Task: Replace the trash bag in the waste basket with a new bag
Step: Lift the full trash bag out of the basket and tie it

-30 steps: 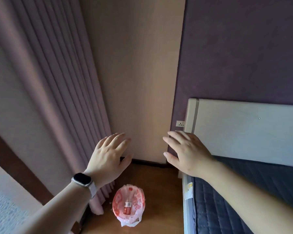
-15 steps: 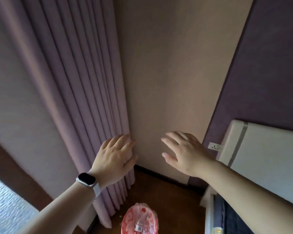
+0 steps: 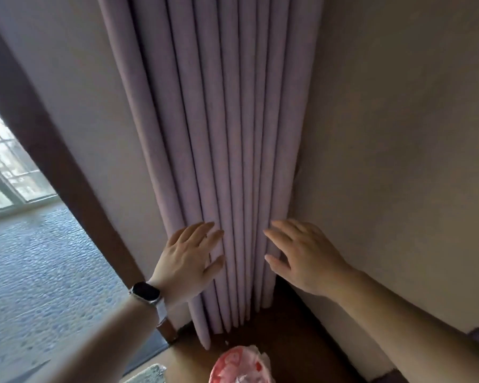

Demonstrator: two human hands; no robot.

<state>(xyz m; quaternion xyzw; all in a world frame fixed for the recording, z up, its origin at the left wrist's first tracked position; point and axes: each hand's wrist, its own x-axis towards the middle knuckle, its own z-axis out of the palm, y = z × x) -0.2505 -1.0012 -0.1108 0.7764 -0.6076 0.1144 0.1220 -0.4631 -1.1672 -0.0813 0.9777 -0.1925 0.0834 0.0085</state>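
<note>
The waste basket lined with a red-and-white printed trash bag [image 3: 239,364] stands on the wooden floor at the bottom edge of the view, only its top showing. My left hand [image 3: 187,261], with a smartwatch on the wrist, hovers above and left of it, fingers spread and empty. My right hand [image 3: 302,254] hovers above and right of it, also spread and empty. Both hands are held out in front of the curtain, well above the basket.
A pleated mauve curtain [image 3: 219,147] hangs in the corner behind my hands. A beige wall [image 3: 398,161] runs along the right. A dark wooden door frame [image 3: 67,167] and a window over a pebbled floor [image 3: 33,266] lie to the left.
The view has swung left: the bed and purple wall have left the frame, and the window and pebbled floor have come in. Both hands stay spread and empty. The basket sits lower in view.
</note>
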